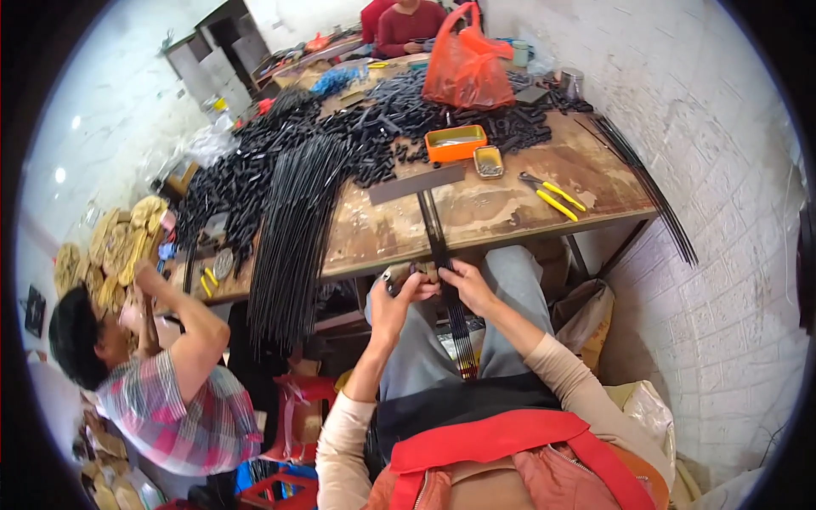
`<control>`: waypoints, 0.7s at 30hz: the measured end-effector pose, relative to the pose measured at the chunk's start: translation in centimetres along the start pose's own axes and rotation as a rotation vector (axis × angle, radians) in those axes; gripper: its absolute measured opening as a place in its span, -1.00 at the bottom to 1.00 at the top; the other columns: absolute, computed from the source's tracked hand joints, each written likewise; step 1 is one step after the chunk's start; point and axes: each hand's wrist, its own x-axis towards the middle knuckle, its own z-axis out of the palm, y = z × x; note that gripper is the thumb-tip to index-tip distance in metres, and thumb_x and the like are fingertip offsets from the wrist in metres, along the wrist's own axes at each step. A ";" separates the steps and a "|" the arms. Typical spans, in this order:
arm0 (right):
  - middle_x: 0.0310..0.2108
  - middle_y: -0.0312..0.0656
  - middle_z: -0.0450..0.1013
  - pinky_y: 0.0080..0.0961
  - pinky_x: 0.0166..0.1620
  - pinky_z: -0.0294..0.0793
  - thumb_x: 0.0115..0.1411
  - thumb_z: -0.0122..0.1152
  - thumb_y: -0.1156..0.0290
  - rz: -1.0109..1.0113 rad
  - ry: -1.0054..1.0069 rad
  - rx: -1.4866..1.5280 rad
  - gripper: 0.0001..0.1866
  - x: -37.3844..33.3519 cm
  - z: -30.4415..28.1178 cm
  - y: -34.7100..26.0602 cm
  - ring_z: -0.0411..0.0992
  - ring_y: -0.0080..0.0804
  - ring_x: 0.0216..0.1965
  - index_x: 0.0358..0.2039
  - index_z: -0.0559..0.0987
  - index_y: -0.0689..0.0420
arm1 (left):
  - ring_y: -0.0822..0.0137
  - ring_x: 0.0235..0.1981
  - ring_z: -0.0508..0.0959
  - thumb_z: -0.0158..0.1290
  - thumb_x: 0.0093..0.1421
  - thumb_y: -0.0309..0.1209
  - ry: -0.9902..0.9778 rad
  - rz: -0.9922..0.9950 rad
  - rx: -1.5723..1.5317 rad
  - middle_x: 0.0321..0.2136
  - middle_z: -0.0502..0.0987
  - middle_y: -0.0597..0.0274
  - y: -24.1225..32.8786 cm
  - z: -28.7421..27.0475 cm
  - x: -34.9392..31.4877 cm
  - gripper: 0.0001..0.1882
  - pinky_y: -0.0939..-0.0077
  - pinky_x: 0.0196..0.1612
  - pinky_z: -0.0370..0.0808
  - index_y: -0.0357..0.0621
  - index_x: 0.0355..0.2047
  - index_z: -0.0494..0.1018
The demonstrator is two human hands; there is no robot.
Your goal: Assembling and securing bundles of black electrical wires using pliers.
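While gripped, rods (444, 255) between fingers (425, 285)

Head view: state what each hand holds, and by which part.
Both the left hand and right hand pinch the bundle of thin black rods around its middle, at the table edge.

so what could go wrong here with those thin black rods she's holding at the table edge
1. The thin black rods are pinched by both the left hand and right hand while their lower ends hang free over the lap; they could slip out or fan apart.
2. The big rod bundle overhangs the table edge and might slide off if bumped.
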 end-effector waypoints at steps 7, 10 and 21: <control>-0.35 -0.19 0.48 -0.57 -0.21 0.49 0.30 0.03 0.37 -0.011 -0.038 -0.090 -0.70 -1.2 1.0 -1.7 0.46 -0.55 -0.36 -0.06 0.44 0.32 | 0.33 -0.43 0.58 -0.03 0.30 -0.45 0.214 0.148 0.003 -0.34 0.53 0.12 -7.6 -1.0 0.0 -0.82 0.47 -0.35 0.58 -0.32 -0.17 0.40; -0.36 -0.21 0.48 -0.57 -0.22 0.48 0.30 0.03 0.41 -0.006 -0.039 -0.093 -0.72 -1.3 1.4 -1.9 0.45 -0.54 -0.36 -0.06 0.45 0.31 | 0.35 -0.43 0.56 -0.04 0.30 -0.46 0.205 0.118 -0.089 -0.32 0.51 0.11 -7.0 -1.3 0.8 -0.82 0.47 -0.38 0.58 -0.32 -0.17 0.40; -0.35 -0.18 0.49 -0.55 -0.19 0.47 0.30 0.04 0.38 0.059 -0.025 -0.103 -0.72 -1.2 1.8 -1.6 0.45 -0.51 -0.33 -0.07 0.45 0.31 | 0.39 -0.43 0.54 -0.01 0.28 -0.40 0.269 0.109 -0.235 -0.33 0.49 0.14 -7.2 -1.6 1.1 -0.82 0.49 -0.40 0.56 -0.27 -0.20 0.40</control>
